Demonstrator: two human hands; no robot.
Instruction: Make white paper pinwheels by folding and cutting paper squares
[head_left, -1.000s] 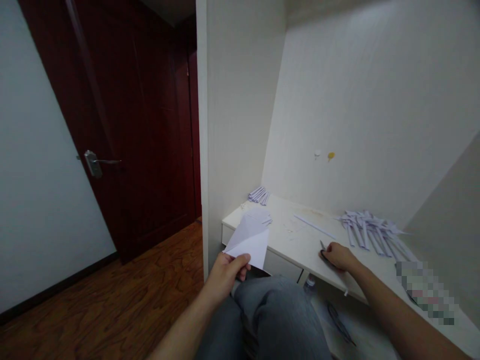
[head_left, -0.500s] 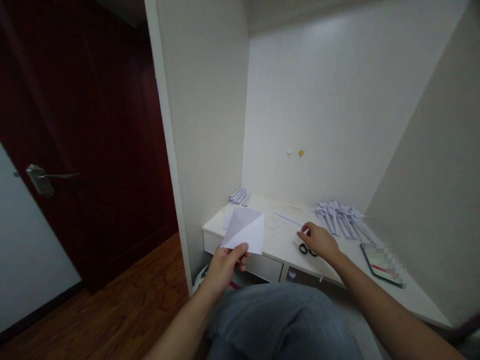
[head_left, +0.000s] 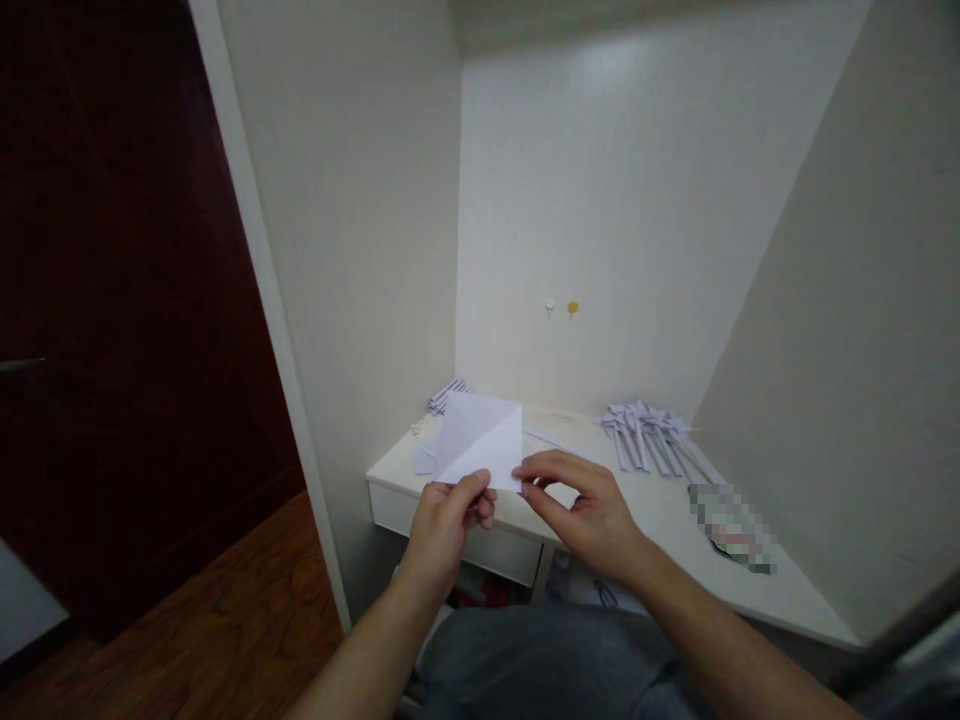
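A white square sheet of paper [head_left: 480, 435] with a diagonal crease is held up above the front of the desk. My left hand [head_left: 454, 520] grips its lower edge, thumb on top and fingers curled beneath. At the sheet's lower right corner, my right hand [head_left: 589, 505] pinches with thumb and index finger. Behind the sheet's left side, another piece of white paper [head_left: 424, 456] lies on the desk, partly covered. A thin white paper strip [head_left: 551, 442] rests behind my right hand.
Several rolled paper sticks [head_left: 448, 393] lie at the desk's back left corner. A pile of folded paper pinwheels on sticks [head_left: 649, 435] is at the back right. Nearer sits a blurred-out tablet or phone [head_left: 731, 530]. The white desk [head_left: 795, 600] has panels on both sides.
My right hand has moved left from beside the scissors to the sheet's corner and now pinches it. The scissors are no longer visible on the desk. The view has turned right.
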